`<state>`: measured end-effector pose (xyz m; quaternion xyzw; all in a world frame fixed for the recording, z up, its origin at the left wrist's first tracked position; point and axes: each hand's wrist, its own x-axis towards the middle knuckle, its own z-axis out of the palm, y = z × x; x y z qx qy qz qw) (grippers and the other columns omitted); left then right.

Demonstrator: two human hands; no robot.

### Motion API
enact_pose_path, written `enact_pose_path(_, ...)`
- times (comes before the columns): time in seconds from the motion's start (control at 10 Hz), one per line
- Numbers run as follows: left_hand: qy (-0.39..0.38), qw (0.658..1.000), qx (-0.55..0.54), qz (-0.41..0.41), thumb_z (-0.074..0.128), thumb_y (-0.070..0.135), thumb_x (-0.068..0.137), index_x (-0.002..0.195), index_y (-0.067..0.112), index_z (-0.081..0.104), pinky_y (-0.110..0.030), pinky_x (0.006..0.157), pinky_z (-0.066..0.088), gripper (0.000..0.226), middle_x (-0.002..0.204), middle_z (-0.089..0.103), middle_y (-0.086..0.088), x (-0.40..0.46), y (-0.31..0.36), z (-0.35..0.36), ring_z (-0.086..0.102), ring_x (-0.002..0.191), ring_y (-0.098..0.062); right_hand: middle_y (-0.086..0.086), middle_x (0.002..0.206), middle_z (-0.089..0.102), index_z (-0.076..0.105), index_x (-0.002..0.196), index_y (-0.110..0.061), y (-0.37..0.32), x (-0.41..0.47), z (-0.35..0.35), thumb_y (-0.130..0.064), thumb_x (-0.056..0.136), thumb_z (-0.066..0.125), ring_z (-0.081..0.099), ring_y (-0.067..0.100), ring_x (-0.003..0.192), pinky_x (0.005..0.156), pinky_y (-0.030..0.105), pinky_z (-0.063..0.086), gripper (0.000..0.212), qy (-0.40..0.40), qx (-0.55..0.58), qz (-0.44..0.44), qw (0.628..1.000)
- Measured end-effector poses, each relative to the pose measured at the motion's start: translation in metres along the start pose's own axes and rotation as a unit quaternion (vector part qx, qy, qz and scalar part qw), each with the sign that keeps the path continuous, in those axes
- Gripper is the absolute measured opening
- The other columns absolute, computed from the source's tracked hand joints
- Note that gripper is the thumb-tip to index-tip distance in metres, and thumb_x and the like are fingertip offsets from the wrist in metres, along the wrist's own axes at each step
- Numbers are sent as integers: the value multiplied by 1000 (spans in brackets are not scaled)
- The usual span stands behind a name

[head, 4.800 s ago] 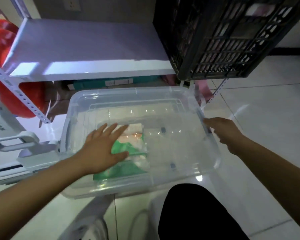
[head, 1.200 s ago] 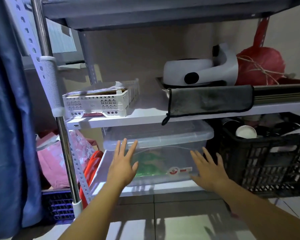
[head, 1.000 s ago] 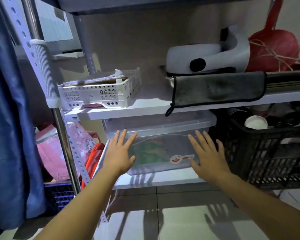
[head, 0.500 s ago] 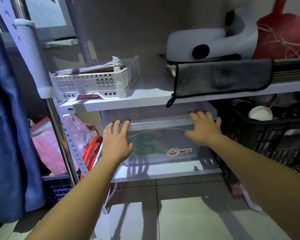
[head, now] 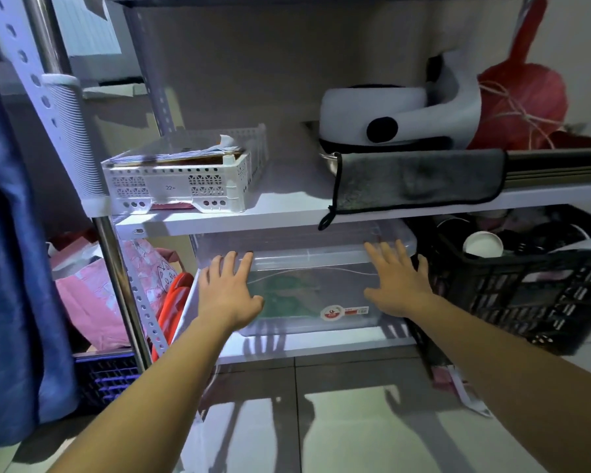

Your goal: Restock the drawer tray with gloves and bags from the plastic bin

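The clear plastic storage bin with a translucent lid sits on the lowest shelf board of the white metal rack, in the middle of the frame, under the white middle shelf. Through its front wall a green packet shows, and a round red-and-white sticker sits low on the front, right of centre.

Both hands lie flat against the bin's front with the fingers straight and spread, gripping nothing. The left hand covers the left part of the front wall, its fingertips reaching the lid's edge. The right hand is on the right part, its fingertips also up at the lid's rim.

On the middle shelf, in the centre left of the frame, stands the white perforated plastic tray, holding flat paper-like packs whose kind cannot be told. To its right a grey cloth with black edging hangs over the shelf's front edge, with a white and black rounded device behind it and a red net bag in the upper right. A black plastic crate stands just right of the bin. A blue fabric hangs along the left edge, with a pink bag beside it.
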<state>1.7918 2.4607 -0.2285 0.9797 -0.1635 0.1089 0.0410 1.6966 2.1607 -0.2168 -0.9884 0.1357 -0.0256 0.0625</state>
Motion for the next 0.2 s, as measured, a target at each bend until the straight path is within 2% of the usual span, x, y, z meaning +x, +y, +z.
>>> enact_pose_path(0.1, -56, 998, 7, 9, 55, 55, 85, 153, 42, -17, -53, 121, -6, 100, 164, -23, -2, -22, 5, -24, -23, 150, -31, -7, 165, -17, -16, 153, -41, 8, -29, -16, -58, 91, 50, -21, 25, 150, 117, 60, -5, 92, -26, 6, -14, 1000)
enact_pose_path(0.2, -108, 994, 0, 21, 54, 56, 87, 155, 37, -15, -54, 121, -4, 98, 163, -25, -4, -59, 25, -71, -21, 149, -35, -7, 166, -13, -9, 154, -42, 20, -73, -52, -56, 91, 50, -15, 24, 152, 117, 63, -1, 88, -59, 2, -27, 998)
